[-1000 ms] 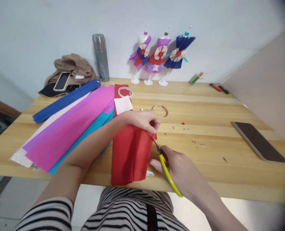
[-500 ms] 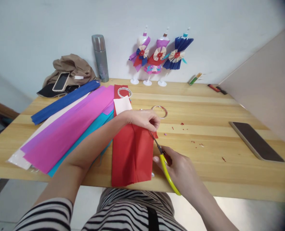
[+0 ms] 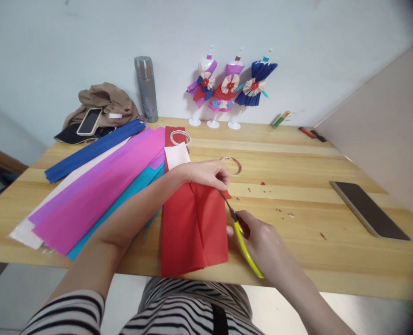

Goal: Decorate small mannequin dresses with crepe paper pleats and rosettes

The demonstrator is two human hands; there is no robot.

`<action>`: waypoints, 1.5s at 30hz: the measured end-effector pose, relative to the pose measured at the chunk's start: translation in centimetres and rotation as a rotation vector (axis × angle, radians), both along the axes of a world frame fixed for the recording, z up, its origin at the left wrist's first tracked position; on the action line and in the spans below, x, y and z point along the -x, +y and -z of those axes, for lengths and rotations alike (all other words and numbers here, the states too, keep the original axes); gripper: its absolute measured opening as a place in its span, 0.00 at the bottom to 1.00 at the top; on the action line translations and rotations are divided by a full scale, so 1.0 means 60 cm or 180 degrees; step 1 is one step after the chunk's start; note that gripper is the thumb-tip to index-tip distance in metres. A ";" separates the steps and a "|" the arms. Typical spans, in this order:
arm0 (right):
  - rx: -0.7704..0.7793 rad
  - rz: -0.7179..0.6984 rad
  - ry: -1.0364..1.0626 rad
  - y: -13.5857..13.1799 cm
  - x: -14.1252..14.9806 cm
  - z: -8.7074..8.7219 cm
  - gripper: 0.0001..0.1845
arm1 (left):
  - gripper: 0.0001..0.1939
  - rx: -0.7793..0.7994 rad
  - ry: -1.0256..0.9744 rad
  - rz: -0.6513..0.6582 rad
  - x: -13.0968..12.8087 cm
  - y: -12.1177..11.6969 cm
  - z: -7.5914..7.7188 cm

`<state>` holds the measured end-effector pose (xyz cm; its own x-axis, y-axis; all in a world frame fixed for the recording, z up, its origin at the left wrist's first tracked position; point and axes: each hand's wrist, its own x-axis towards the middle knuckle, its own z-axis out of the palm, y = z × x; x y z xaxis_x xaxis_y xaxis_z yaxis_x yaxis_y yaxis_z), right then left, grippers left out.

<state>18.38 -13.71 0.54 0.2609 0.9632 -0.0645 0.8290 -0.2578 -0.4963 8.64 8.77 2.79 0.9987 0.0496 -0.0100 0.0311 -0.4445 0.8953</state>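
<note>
**Blades at the red sheet's pinched upper edge**

Centre of the frame, the scissors [image 3: 245, 253] meet the upper right edge of the red sheet [image 3: 183, 223], their tips just beneath the left hand [image 3: 206, 173]. A small red corner juts out beyond the blades, so a cut looks to be under way there; how wide the blades stand, I cannot tell. The left fingers are drawn together in a tight pinch on the sheet's top edge, with a rounded gap above the pinch. The right hand [image 3: 269, 242] has its fingers curled closed around the grips.

The sheet hangs in a broad, soft panel towards the lower centre, matt and slightly creased, with one slanting fold dividing it and an uneven lower hem near the front of the desk [image 3: 297, 158]. The scissors pair slim, dark metal blades with a smooth, bowed yellow handle.

Above the left wrist lies a pale, flat square [image 3: 177, 157], a ring-shaped roll [image 3: 172, 139] just beyond it. At left, long bands fan out diagonally: crinkled blue [image 3: 95, 151], smooth magenta [image 3: 98, 190] and teal [image 3: 123, 209]. Right of the blades, tiny, ragged red scraps [image 3: 323, 236] dot the pale, striped wood grain.
</note>
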 end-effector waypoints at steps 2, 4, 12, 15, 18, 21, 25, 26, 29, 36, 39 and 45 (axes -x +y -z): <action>0.0063 -0.0009 -0.0075 0.005 -0.003 -0.006 0.22 | 0.04 0.0039 -0.0022 -0.0005 0.000 0.000 0.001; 0.0166 -0.0020 -0.0098 0.009 -0.005 -0.014 0.20 | 0.04 0.0074 0.0007 0.0032 0.001 0.000 0.001; 0.0421 -0.0168 -0.0168 0.011 -0.018 -0.027 0.22 | 0.04 0.0133 0.0165 0.0135 -0.002 -0.005 -0.004; 0.0402 -0.0212 -0.0148 0.014 -0.018 -0.027 0.21 | 0.03 0.0129 0.0201 0.0097 -0.003 -0.008 -0.005; 0.0389 -0.0218 -0.0195 0.018 -0.015 -0.031 0.19 | 0.04 0.0089 0.0187 0.0043 -0.003 -0.011 -0.004; 0.0477 -0.0204 -0.0230 0.018 -0.012 -0.033 0.19 | 0.03 0.0059 0.0201 0.0008 -0.003 -0.011 -0.002; 0.0687 -0.0194 -0.0196 0.016 -0.010 -0.033 0.20 | 0.03 0.0056 0.0279 -0.0004 -0.004 -0.013 -0.003; 0.0729 -0.0182 -0.0211 0.016 -0.010 -0.033 0.20 | 0.03 0.0020 0.0311 -0.0020 -0.004 -0.014 -0.004; 0.0808 -0.0153 -0.0293 0.019 -0.009 -0.034 0.19 | 0.03 -0.0068 0.0382 -0.0061 -0.005 -0.018 -0.009; 0.0567 -0.0156 -0.0333 0.024 -0.015 -0.021 0.17 | 0.04 -0.0071 0.0344 0.0002 -0.008 -0.020 -0.011; 0.0409 -0.0114 -0.0274 0.023 -0.017 -0.011 0.16 | 0.04 -0.0110 0.0282 -0.0014 -0.009 -0.018 -0.009; 0.0220 -0.0091 -0.0130 0.020 -0.025 -0.002 0.19 | 0.06 0.0011 0.0123 0.0096 -0.002 0.007 -0.004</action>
<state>19.87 -12.53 0.67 0.2372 0.9639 -0.1210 0.8557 -0.2663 -0.4436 8.78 9.18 3.05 0.9986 0.0192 -0.0489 0.0523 -0.4425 0.8952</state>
